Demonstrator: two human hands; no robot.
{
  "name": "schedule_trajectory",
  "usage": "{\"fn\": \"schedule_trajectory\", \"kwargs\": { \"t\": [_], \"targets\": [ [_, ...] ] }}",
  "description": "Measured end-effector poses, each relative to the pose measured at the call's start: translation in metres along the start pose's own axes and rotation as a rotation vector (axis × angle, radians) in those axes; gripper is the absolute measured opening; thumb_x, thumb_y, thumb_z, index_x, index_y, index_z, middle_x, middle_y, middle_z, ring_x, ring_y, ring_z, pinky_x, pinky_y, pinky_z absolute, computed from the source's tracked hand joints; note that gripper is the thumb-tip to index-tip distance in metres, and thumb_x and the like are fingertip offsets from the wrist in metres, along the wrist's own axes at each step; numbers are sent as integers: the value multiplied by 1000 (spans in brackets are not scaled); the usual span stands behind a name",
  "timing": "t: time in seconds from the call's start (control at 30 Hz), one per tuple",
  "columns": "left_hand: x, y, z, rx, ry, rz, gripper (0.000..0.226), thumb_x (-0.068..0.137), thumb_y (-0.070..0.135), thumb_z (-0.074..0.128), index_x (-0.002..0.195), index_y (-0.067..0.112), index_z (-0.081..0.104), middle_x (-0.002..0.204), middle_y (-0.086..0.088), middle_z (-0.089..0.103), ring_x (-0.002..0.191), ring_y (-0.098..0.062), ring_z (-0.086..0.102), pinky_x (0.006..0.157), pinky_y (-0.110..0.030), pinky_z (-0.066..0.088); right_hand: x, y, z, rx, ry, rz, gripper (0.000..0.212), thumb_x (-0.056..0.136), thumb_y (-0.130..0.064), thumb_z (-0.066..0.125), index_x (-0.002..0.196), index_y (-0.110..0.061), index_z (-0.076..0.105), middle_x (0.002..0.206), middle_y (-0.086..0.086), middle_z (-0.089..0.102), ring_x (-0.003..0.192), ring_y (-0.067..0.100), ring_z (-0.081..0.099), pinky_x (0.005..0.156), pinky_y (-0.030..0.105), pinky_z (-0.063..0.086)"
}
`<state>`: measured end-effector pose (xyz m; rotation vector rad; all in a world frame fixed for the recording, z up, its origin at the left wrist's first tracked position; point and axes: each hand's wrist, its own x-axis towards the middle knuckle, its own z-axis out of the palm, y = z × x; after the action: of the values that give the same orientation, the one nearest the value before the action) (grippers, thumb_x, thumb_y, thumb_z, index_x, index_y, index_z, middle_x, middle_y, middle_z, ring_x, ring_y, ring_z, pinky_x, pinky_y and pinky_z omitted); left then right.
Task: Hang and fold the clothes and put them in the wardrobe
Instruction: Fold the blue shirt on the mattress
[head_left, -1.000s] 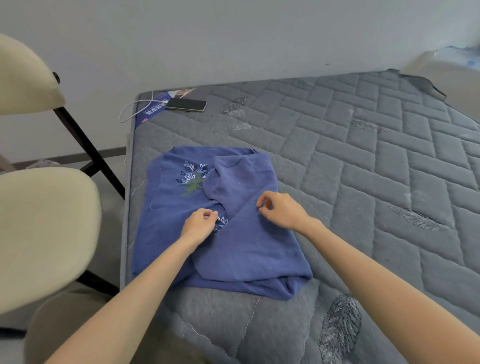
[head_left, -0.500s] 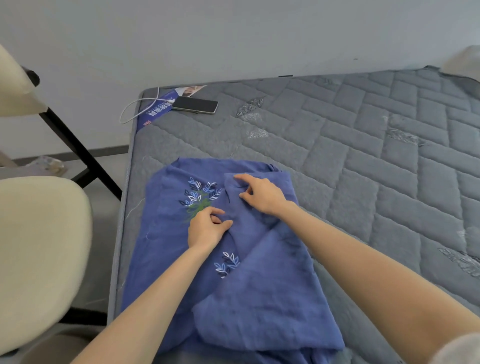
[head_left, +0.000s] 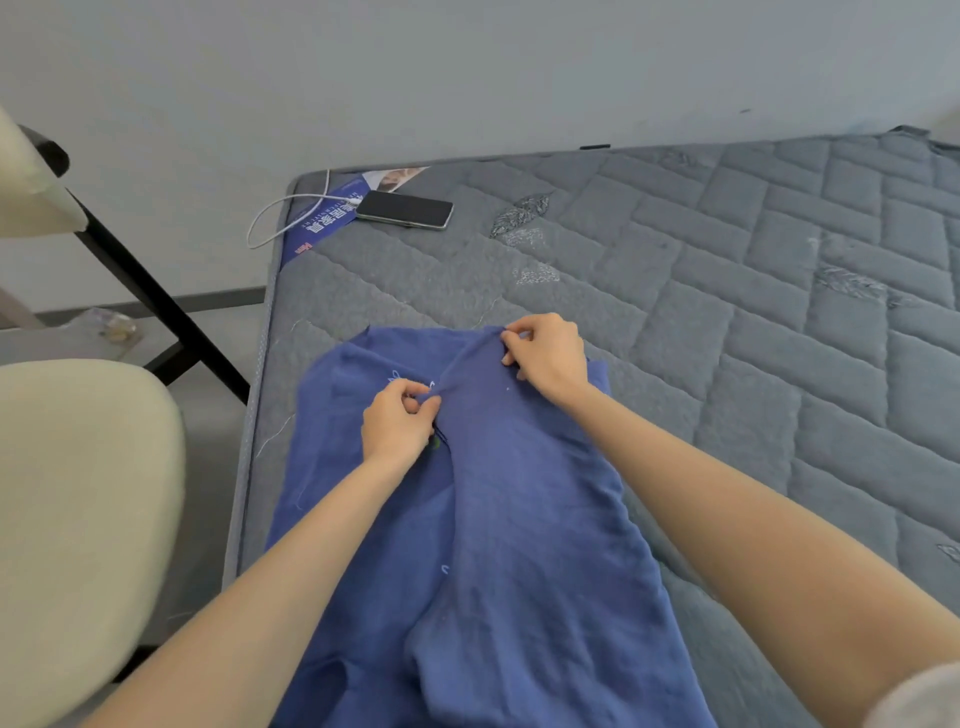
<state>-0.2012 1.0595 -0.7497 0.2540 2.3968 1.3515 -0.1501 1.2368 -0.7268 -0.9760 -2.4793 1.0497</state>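
- Head view: the blue garment (head_left: 519, 545) lies spread on the grey quilted mattress (head_left: 727, 312), close to its left edge, and runs down out of the bottom of the picture.
- A long flap is folded over the garment's middle, covering most of the embroidered leaves.
- The left hand (head_left: 397, 423) sits on the flap's left edge, fingers curled in, thumb and fingertips pinching the cloth there.
- The right hand (head_left: 545, 358) is further up at the flap's top corner, fingers bent and clamped on the fabric edge.
- Both forearms reach in over the garment, hands near each other but apart.
- At the mattress's far corner there's a dark phone (head_left: 404, 209) lying flat, partly on a blue leaflet (head_left: 322, 223).
- A white cable (head_left: 270, 218) loops off the edge beside the phone.
- A cream chair (head_left: 78, 493) stands just left of the mattress.
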Motion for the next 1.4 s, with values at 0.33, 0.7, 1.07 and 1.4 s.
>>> {"fn": "schedule_trajectory", "kwargs": {
  "t": [0.33, 0.7, 1.07, 1.4],
  "targets": [
    [-21, 1, 6, 271, 21, 134, 38, 88, 21, 60, 124, 16, 50, 122, -7, 48, 116, -27, 42, 88, -31, 34, -1, 15, 6, 32, -211, -142, 44, 90, 0, 43, 129, -15, 55, 124, 4, 63, 115, 16, 57, 91, 17, 38],
    [-112, 36, 68, 425, -238, 358, 26, 89, 34, 56, 106, 17, 47, 108, -1, 44, 107, -25, 37, 86, -30, 32, -32, 79, -46, -109, -75, 61, 42, 89, -13, 56, 130, -8, 48, 134, 15, 45, 123, 32, 42, 101, 31, 33],
    [-185, 27, 115, 778, -459, 74, 88, 66, 80, 54, 117, 10, 39, 121, -3, 39, 116, -25, 33, 93, -38, 33, -31, 80, -52, 147, -208, 382, 44, 87, -40, 64, 61, -13, 40, 67, 7, 48, 62, 22, 49, 54, 30, 39],
    [-210, 18, 135, 884, -278, 137, 63, 67, 63, 64, 91, 14, 32, 99, 1, 25, 98, -21, 31, 75, -34, 25, -23, 101, -55, 396, -57, 359, 34, 92, -20, 55, 68, -19, 32, 70, 0, 40, 59, 14, 34, 51, 27, 29]
  ]
}}
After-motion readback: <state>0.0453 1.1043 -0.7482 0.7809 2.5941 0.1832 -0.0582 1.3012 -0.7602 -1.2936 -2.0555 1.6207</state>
